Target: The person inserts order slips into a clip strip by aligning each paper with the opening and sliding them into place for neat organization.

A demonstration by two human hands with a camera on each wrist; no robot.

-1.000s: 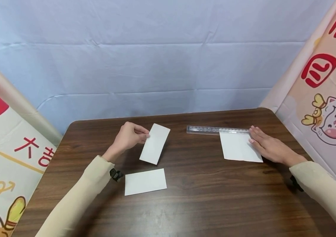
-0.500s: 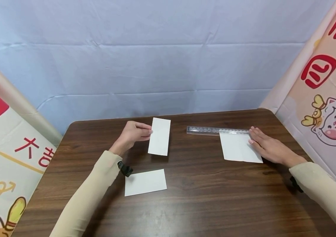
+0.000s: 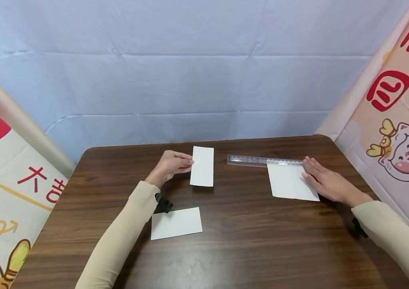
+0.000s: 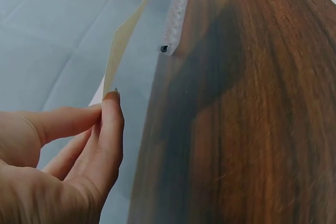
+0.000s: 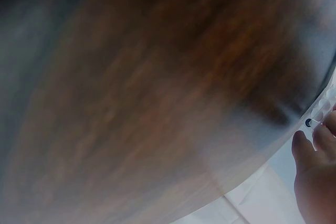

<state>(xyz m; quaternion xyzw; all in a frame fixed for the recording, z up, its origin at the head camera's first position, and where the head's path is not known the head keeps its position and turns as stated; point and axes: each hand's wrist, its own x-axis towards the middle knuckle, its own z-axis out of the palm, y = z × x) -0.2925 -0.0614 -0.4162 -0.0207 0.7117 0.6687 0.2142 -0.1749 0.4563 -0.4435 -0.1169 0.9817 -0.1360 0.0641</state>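
Note:
My left hand [image 3: 172,165] pinches the left edge of a white rectangular piece of paper [image 3: 202,166] between thumb and fingers. In the left wrist view that paper [image 4: 122,40] is seen nearly edge-on, raised off the table. Towards the right, a clear plastic ruler [image 3: 248,161] lies along the top edge of a squarish white sheet [image 3: 291,182]. My right hand [image 3: 327,180] rests with extended fingers over the sheet's right edge, fingertips at the ruler's right end. In the right wrist view, only part of this hand [image 5: 317,177] shows at the right.
Another white rectangular paper [image 3: 177,223] lies on the brown wooden table [image 3: 255,249], close to the left wrist's dark strap [image 3: 164,203]. A pale blue cloth backdrop [image 3: 190,80] rises behind the table's far edge. Printed banners [image 3: 388,132] stand at both sides.
My left hand has moved right, carrying the pinched paper towards the ruler. That paper has turned from slanted to nearly straight. My right hand, the ruler and the other papers stay in place.

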